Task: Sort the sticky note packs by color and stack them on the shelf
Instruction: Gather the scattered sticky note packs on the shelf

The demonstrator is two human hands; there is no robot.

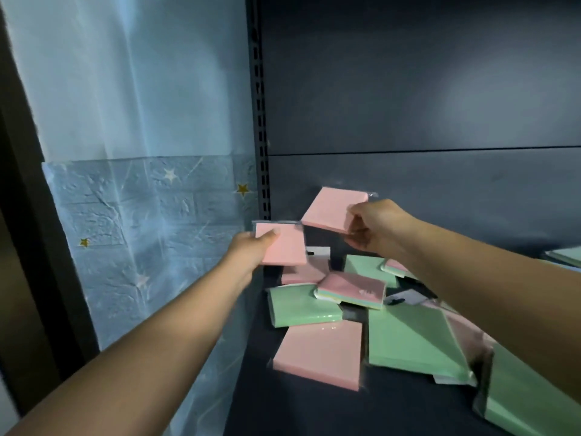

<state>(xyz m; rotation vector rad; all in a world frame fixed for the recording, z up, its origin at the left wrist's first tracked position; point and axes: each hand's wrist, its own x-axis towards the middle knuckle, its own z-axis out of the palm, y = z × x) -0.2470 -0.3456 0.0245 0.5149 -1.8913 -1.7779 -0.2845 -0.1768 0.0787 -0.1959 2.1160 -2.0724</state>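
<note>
The person stands at the dark shelf (298, 413) with both arms out; the left hand (251, 251) grasps one pink pack (284, 247) by its edge, thumb on top, held above the left end of the jumbled heap (361, 309); the right hand (374, 226) pinches a second pink pack (330, 210) by its corner, raised above the back of that heap and close to the rear panel. Neither pack touches the other; both are clear of the shelf board. Below them the heap is unsorted: green packs (408, 338) and pink ones lie crossed and overlapping, with one pink pack (320, 354) flat at the front of the heap. To the right of the heap a few green packs (566, 256) show at the picture's edge; whether they form a stack I cannot tell. By my reckoning the sorting has barely begun; most packs remain.
</note>
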